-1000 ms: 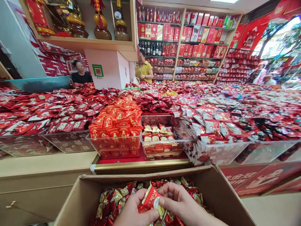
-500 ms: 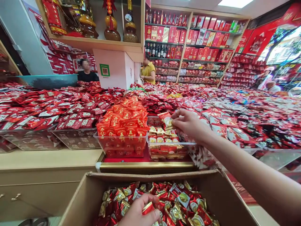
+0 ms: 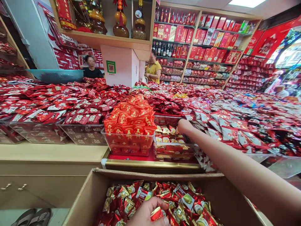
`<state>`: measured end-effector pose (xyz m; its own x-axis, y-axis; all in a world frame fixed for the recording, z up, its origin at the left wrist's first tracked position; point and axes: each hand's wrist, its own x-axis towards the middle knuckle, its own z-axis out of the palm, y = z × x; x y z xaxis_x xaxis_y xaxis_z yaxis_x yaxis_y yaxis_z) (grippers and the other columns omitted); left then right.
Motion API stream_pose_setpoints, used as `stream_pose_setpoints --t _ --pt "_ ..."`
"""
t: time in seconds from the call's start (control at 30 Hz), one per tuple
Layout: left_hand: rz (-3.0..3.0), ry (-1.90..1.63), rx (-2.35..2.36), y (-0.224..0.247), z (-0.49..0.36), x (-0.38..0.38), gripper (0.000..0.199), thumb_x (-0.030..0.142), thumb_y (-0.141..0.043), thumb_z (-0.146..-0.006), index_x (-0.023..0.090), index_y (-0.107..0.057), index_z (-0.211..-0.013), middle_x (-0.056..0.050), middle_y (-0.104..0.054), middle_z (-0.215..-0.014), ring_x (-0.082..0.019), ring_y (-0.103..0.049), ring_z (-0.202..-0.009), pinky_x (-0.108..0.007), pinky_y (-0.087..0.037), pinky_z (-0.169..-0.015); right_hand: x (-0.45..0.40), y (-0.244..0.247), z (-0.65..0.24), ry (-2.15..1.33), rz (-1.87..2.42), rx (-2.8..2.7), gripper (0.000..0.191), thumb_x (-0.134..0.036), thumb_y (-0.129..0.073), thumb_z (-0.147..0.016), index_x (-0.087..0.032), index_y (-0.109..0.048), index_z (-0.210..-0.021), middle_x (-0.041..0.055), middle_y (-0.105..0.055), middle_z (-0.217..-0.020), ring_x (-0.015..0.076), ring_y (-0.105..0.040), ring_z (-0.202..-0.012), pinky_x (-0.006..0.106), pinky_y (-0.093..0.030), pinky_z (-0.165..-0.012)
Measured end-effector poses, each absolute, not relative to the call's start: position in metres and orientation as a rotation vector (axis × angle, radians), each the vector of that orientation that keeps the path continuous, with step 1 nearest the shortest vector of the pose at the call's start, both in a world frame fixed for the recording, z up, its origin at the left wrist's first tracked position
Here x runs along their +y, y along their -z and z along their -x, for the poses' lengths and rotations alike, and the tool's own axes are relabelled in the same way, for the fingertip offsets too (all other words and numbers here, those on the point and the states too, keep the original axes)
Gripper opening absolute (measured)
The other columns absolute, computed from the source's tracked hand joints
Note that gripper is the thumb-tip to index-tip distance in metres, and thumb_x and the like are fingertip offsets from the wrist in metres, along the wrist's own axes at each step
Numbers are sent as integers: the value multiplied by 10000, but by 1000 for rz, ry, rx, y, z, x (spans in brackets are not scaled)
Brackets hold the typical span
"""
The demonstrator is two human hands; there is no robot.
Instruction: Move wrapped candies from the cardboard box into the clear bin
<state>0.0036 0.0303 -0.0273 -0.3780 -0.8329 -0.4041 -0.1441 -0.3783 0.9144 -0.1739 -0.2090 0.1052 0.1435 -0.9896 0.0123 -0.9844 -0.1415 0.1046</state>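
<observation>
My left hand (image 3: 149, 213) is low in the cardboard box (image 3: 122, 176), its thumb and fingers closed around a red-and-gold wrapped candy (image 3: 157, 214). Around it lie many loose candies (image 3: 184, 196) in similar wrappers. Farther forward, my right hand (image 3: 184, 127) dips into a clear plastic bin (image 3: 174, 154) where like candies (image 3: 165, 137) stand in rows. Its fingers point down and away, hidden behind the back of the hand, so whatever they hold cannot be seen.
Left of that bin stands a clear bin heaped with orange-red packets (image 3: 129, 122). More bins of red packets (image 3: 82, 110) spread along the counter. A gold-edged ledge (image 3: 152, 165) runs behind the box. Two people are farther back, one in a yellow top (image 3: 154, 70).
My right hand has lowered from above the bin into its back right part; the candy it pinched is now out of sight. My left hand keeps its candy. The view has shifted slightly left.
</observation>
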Motion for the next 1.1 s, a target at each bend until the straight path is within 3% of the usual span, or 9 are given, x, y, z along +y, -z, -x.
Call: stream_pose_setpoints --t 0.23,0.43,0.53,0.73,0.97,1.1 --pt "-1335 1798 -1453 31 -7 32 314 378 -602 -632 223 -534 -896 73 -479 -570 -91 -389 -487 -208 -293 -518 -201 -95 174 154 -2168 -2137 245 -271 -460 -831 -87 -560 -958 91 -590 -966 164 -561 -886 342 -455 -759" --pt "-1439 1715 -1458 16 -1 31 261 288 -572 -634 209 -532 -880 61 -514 -595 -115 -439 -551 -216 -328 -557 -197 -97 172 111 -2185 -2136 247 -139 -422 -809 -103 -606 -969 143 -605 -997 235 -569 -924 336 -454 -709" --pt "-1386 1690 -1444 9 1 30 256 234 -553 -626 194 -527 -878 43 -535 -683 -121 -464 -638 -211 -338 -607 -200 -95 173 108 -2199 -2147 262 -134 -420 -797 -103 -598 -987 141 -609 -986 224 -575 -911 332 -458 -701" --pt "-1447 1641 -1479 16 0 26 297 224 -532 -625 184 -505 -918 24 -552 -726 -123 -466 -623 -221 -338 -586 -197 -95 172 49 -2195 -2111 317 -123 -375 -780 -85 -583 -1016 201 -551 -1017 271 -569 -901 338 -451 -674" --pt "-1435 1756 -1426 23 -5 27 425 81 -473 -558 230 -501 -955 60 -571 -671 -94 -445 -490 -197 -284 -460 -200 -90 171 31 -2351 -1949 266 -112 -426 -747 -142 -601 -945 140 -527 -988 201 -572 -843 275 -432 -701" --pt "-1268 1715 -1324 25 -5 27 467 58 -504 -558 214 -460 -995 5 -620 -828 -143 -560 -666 -234 -391 -597 -194 -105 166 -86 -2341 -1908 243 -119 -437 -741 -136 -595 -925 145 -516 -981 205 -570 -815 279 -424 -680"
